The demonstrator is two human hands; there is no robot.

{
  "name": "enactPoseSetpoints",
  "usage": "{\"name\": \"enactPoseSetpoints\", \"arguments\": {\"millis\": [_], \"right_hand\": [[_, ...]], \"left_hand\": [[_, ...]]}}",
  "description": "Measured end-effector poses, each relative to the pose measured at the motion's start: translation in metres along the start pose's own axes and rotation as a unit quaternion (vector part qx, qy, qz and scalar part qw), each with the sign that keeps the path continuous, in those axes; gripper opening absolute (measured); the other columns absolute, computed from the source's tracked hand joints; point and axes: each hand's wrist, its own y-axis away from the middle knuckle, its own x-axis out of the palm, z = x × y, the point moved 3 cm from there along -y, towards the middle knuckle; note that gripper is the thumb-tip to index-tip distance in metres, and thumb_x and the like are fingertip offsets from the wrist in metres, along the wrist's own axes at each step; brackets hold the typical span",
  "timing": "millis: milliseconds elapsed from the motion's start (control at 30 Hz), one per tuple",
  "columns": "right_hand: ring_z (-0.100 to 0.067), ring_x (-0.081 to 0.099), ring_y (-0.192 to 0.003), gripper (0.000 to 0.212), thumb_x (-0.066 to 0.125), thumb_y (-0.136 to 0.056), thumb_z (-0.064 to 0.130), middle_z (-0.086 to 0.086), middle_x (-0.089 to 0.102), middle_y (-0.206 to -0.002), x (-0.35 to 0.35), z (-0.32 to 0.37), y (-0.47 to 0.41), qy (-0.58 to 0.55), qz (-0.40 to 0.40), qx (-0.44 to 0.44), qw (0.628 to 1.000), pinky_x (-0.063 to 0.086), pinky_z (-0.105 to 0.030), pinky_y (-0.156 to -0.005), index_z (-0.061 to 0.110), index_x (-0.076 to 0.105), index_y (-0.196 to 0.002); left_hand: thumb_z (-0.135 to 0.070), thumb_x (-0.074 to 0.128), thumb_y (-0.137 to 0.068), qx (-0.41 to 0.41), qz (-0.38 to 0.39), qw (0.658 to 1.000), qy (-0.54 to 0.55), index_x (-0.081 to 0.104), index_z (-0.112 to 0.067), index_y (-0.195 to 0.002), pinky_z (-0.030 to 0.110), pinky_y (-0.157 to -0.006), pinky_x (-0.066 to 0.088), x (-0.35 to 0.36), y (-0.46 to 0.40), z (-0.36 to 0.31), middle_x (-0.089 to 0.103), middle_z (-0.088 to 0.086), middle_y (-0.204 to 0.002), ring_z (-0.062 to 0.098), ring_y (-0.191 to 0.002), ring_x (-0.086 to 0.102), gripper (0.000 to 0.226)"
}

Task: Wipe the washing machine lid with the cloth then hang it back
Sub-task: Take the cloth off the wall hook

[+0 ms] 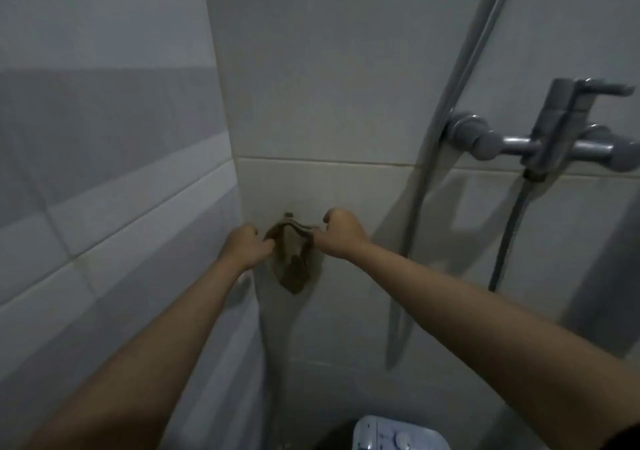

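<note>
I see both arms reaching up to the tiled wall (311,69), where the cloth (292,259) hangs flat against a pale tile near the corner. It is a brownish rag, tapering to a point at its lower end, and its top edge sits at a small dark hook (288,215) (too blurred for me to tell whether the fabric is looped over it). The left hand (244,247) is closed on the cloth's edge at 9 o'clock, fingers curled into the fabric. The right hand (341,236) is closed on the upper edge at 2 o'clock, pinching a fold that stretches between the two hands. The hands are apart, with the cloth spanning the gap.

From the cloth, a chrome shower mixer (550,141) is mounted on the wall out at 2 o'clock, well apart, with a hose (426,207) dropping beside it. Down at 6 o'clock, at the bottom edge of my view, a white corner of the washing machine (391,434) shows with its controls.
</note>
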Motion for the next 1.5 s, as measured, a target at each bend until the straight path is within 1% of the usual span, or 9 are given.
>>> {"name": "enactPoseSetpoints", "arguments": {"millis": [100,267,433,567,833,1067,1133,1267,1500], "right_hand": [[-0.035,0.063,-0.095,0.034,0.064,-0.08,0.026,-0.018,0.067,-0.094,0.022,-0.007,-0.004,-0.035,-0.034,0.021,0.999,0.05,-0.034,-0.075,-0.002,0.061,-0.099],[-0.031,0.064,-0.092,0.03,0.069,-0.076,0.025,-0.014,0.069,-0.098,0.053,-0.014,-0.008,-0.095,-0.094,0.047,0.99,0.055,-0.039,-0.078,0.007,0.06,-0.098],[-0.031,0.062,-0.092,0.024,0.068,-0.074,0.021,-0.016,0.069,-0.096,0.063,-0.016,-0.018,-0.113,-0.13,0.089,0.981,0.05,-0.035,-0.075,0.006,0.06,-0.092],[-0.034,0.06,-0.078,0.015,0.058,-0.078,0.021,-0.019,0.064,-0.081,0.063,-0.01,-0.025,-0.103,-0.127,0.066,0.984,0.041,-0.032,-0.06,0.009,0.054,-0.07],[-0.022,0.047,-0.073,0.017,0.045,-0.095,0.022,0.003,0.041,-0.067,0.009,0.01,-0.016,-0.24,-0.115,-0.018,0.964,0.038,-0.034,-0.066,0.008,0.038,-0.086],[-0.023,0.051,-0.078,0.014,0.044,-0.095,0.022,0.001,0.048,-0.071,-0.051,-0.015,0.012,-0.19,-0.156,-0.022,0.969,0.036,-0.03,-0.068,0.011,0.037,-0.089],[-0.024,0.052,-0.079,0.015,0.044,-0.094,0.023,-0.007,0.053,-0.079,-0.066,-0.03,0.026,-0.163,-0.159,-0.021,0.973,0.036,-0.03,-0.068,0.011,0.037,-0.089],[-0.022,0.052,-0.079,0.015,0.045,-0.094,0.024,-0.006,0.053,-0.08,-0.086,-0.067,0.061,-0.164,-0.133,-0.001,0.977,0.037,-0.031,-0.068,0.01,0.041,-0.092],[-0.011,0.049,-0.065,0.018,0.051,-0.092,0.026,0.003,0.049,-0.068,-0.073,-0.147,0.121,-0.231,-0.081,0.099,0.964,0.034,-0.022,-0.052,0.021,0.042,-0.078]], "left_hand": [[-0.026,0.061,-0.085,-0.054,0.049,0.994,0.08,0.059,-0.004,-0.069,0.034,-0.059,0.039,0.02,-0.006,0.019,0.059,0.014,-0.074,0.03,-0.085,0.059,0.027],[-0.018,0.066,-0.083,-0.195,0.083,0.92,0.329,0.059,0.002,-0.12,0.04,-0.093,0.048,0.057,-0.018,0.036,0.063,0.017,-0.12,0.032,-0.109,0.061,0.043],[-0.014,0.052,-0.09,-0.263,0.142,0.838,0.457,0.06,-0.011,-0.099,0.028,-0.067,0.046,0.08,-0.027,0.031,0.064,0.006,-0.091,0.017,-0.073,0.057,0.013],[-0.022,0.05,-0.091,-0.266,0.163,0.834,0.456,0.057,-0.011,-0.122,0.026,-0.076,0.045,0.085,-0.024,0.024,0.064,0.011,-0.112,0.022,-0.097,0.06,0.034],[-0.02,0.059,-0.087,-0.209,0.103,0.83,0.506,0.059,-0.004,-0.123,0.028,-0.058,0.05,0.061,-0.023,0.007,0.067,0.011,-0.093,0.02,-0.072,0.061,0.039],[-0.016,0.062,-0.086,-0.161,0.049,0.897,0.409,0.052,-0.013,-0.114,0.025,-0.059,0.044,0.062,0.02,-0.05,0.056,0.004,-0.099,0.014,-0.06,0.055,0.03],[-0.025,0.054,-0.09,-0.197,0.119,0.872,0.432,0.053,-0.015,-0.092,0.024,-0.055,0.046,0.076,0.04,-0.069,0.059,0.014,-0.092,0.014,-0.054,0.054,0.011],[-0.048,0.029,-0.095,-0.243,0.261,0.804,0.476,0.056,-0.006,-0.098,0.038,-0.105,0.031,0.124,0.076,-0.099,0.06,0.013,-0.092,0.026,-0.093,0.056,0.051],[-0.066,0.024,-0.089,-0.238,0.346,0.636,0.647,0.061,0.003,-0.111,0.048,-0.085,0.047,0.195,0.132,-0.122,0.066,0.025,-0.109,0.037,-0.103,0.061,0.081]]}}
